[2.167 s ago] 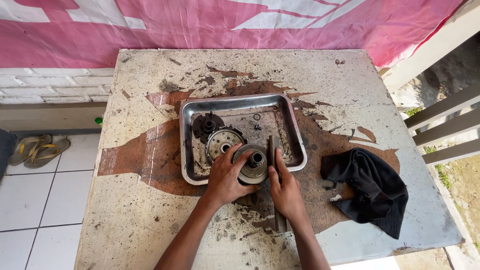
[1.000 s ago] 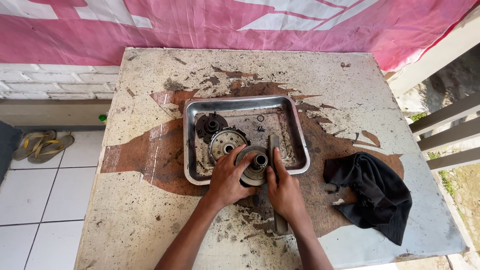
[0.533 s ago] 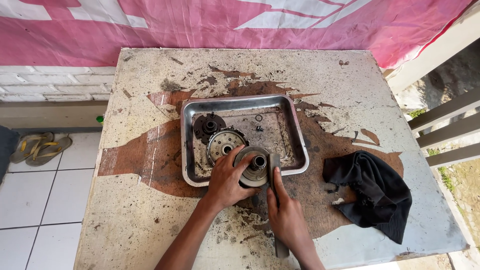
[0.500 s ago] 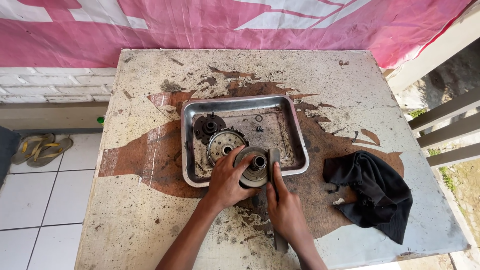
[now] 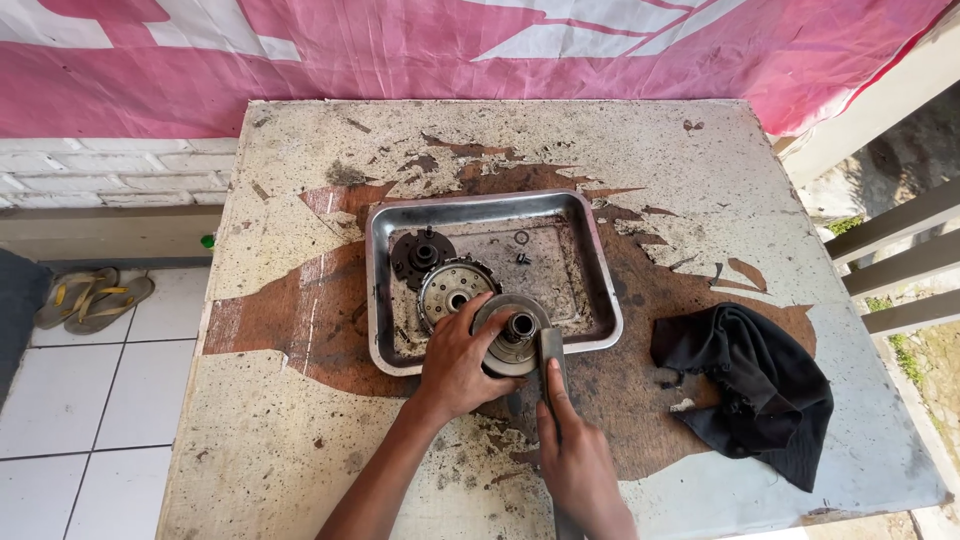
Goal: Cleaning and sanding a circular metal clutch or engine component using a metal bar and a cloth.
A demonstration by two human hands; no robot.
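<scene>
My left hand (image 5: 455, 360) grips a round metal drum-like part (image 5: 512, 335) with a hollow hub, which rests on the near rim of a steel tray (image 5: 480, 200). My right hand (image 5: 575, 455) lies along a flat grey metal tool (image 5: 550, 348) with the index finger stretched on top. The tool's head touches the right side of the round part. Inside the tray lie a toothed round part (image 5: 450, 288), a dark disc (image 5: 422, 255), a small ring (image 5: 521, 237) and a small bolt (image 5: 521, 258).
The tray sits mid-table on a worn, stained tabletop (image 5: 300, 420). A crumpled black rag (image 5: 750, 385) lies to the right. A pair of sandals (image 5: 90, 298) is on the tiled floor at left. A pink banner hangs behind, and a railing stands at right.
My right hand has slid back toward me along the tool, away from the round part. My left hand stays on the part.
</scene>
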